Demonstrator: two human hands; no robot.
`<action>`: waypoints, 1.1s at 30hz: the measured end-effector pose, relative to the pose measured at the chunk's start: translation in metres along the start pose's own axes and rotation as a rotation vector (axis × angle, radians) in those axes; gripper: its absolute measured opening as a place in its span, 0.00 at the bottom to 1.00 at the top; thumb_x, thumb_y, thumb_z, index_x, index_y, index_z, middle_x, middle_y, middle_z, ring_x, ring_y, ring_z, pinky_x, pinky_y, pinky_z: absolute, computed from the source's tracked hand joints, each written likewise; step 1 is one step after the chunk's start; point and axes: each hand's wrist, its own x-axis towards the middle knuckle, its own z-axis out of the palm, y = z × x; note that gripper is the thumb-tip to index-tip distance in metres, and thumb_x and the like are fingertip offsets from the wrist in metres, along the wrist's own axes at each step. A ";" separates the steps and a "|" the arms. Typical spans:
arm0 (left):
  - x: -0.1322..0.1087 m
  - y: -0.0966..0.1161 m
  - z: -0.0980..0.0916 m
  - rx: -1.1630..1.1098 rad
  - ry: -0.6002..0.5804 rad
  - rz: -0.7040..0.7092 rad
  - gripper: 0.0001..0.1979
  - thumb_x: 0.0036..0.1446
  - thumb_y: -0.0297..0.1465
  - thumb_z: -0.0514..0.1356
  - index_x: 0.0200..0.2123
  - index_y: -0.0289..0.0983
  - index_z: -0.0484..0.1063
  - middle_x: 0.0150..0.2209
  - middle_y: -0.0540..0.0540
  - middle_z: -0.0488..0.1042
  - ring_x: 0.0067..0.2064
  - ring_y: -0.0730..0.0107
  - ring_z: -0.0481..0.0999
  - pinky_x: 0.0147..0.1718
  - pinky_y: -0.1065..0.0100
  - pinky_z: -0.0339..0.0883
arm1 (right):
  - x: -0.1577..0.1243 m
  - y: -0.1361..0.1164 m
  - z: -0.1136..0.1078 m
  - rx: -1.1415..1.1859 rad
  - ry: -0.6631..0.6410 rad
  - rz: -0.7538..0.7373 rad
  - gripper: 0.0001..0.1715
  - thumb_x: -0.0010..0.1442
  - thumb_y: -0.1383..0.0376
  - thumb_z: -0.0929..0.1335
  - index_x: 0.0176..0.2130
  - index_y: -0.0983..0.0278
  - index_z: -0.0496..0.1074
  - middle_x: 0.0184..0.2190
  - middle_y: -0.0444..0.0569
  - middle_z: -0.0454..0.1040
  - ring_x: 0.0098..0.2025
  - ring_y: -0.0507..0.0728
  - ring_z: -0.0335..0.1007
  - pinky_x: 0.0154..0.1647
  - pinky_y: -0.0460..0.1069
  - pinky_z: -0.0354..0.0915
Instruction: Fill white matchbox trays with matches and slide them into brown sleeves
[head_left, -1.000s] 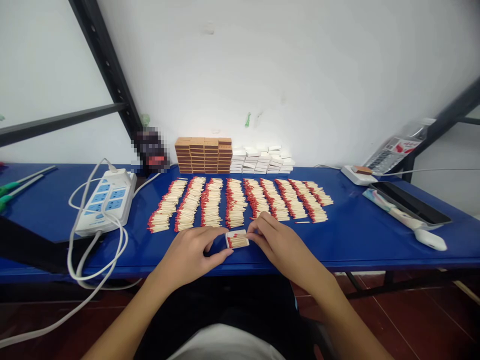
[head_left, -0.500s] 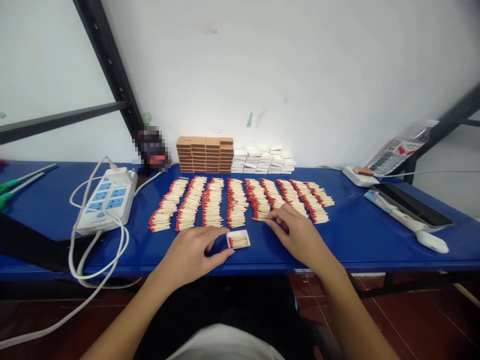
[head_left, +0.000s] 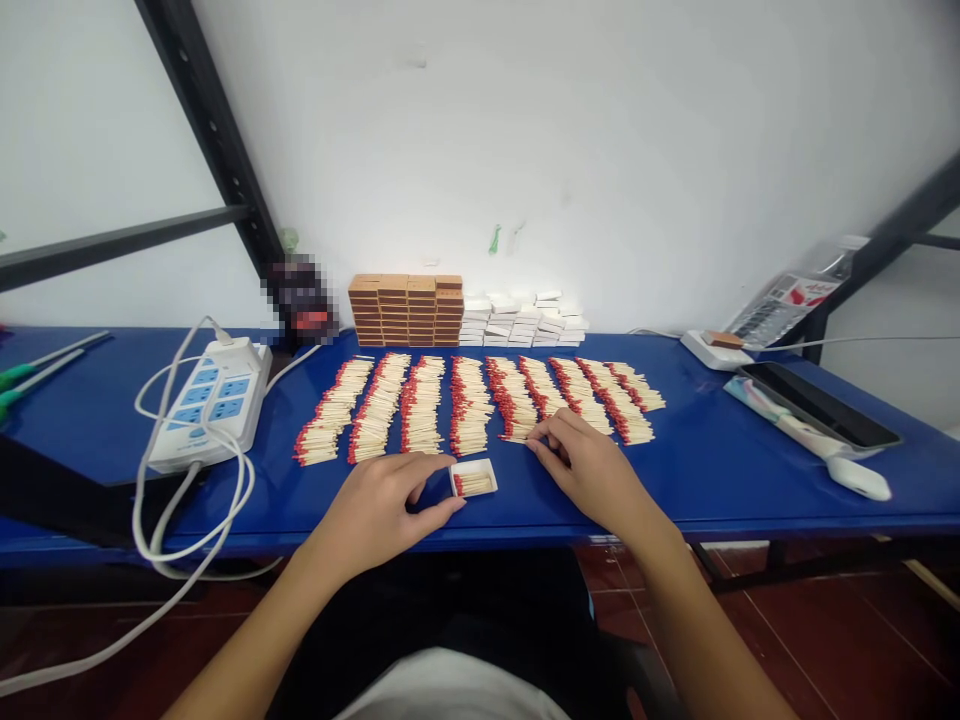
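Between its thumb and fingers, my left hand (head_left: 386, 505) grips a small white matchbox tray (head_left: 491, 478) that rests on the blue table. Several red-headed matches (head_left: 471, 485) lie inside the tray, heads toward the left. My right hand (head_left: 581, 455) is closed in a pinch at the near end of a row of matches (head_left: 514, 400). Its thumb and fingertips meet at the tail ends of matches (head_left: 515, 438); how many are between them cannot be made out. Several more rows of matches (head_left: 420, 410) spread across the table beyond both hands.
Brown matchbox sleeves (head_left: 407, 312) are stacked against the wall beside piled white trays (head_left: 523, 322). A power strip (head_left: 214, 405) with looping cables stands at the left. To the right are a phone (head_left: 817, 405), a white-handled item (head_left: 859, 478), a charger block (head_left: 716, 352) and a leaning plastic bottle (head_left: 795, 295).
The whole view has shifted slightly. My right hand stays pinched at the same row's near end, and my left hand still holds the tray.
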 end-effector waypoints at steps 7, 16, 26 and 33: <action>-0.001 0.000 0.001 0.006 0.006 -0.002 0.15 0.66 0.37 0.70 0.53 0.39 0.82 0.26 0.54 0.75 0.27 0.73 0.73 0.30 0.70 0.64 | 0.001 0.000 0.001 -0.013 -0.030 -0.021 0.09 0.76 0.63 0.63 0.42 0.57 0.69 0.42 0.50 0.76 0.39 0.59 0.76 0.39 0.53 0.69; 0.000 0.000 0.000 -0.002 0.000 -0.003 0.15 0.65 0.36 0.71 0.53 0.38 0.82 0.25 0.55 0.73 0.26 0.72 0.72 0.30 0.70 0.63 | -0.003 0.005 -0.006 -0.042 -0.049 0.016 0.08 0.76 0.63 0.63 0.41 0.58 0.68 0.42 0.49 0.75 0.39 0.59 0.76 0.39 0.53 0.69; -0.001 0.000 0.000 0.003 0.011 0.006 0.15 0.66 0.36 0.70 0.53 0.38 0.82 0.26 0.54 0.74 0.26 0.73 0.72 0.30 0.70 0.64 | 0.000 -0.001 -0.001 0.020 -0.066 0.000 0.10 0.78 0.61 0.61 0.43 0.57 0.69 0.44 0.50 0.78 0.41 0.60 0.78 0.43 0.54 0.72; -0.001 0.000 0.000 0.004 -0.004 -0.003 0.15 0.66 0.36 0.70 0.53 0.38 0.82 0.25 0.54 0.73 0.26 0.73 0.72 0.30 0.70 0.64 | 0.000 -0.009 -0.002 0.064 -0.068 0.018 0.07 0.76 0.60 0.66 0.42 0.58 0.71 0.40 0.49 0.76 0.39 0.59 0.75 0.37 0.53 0.69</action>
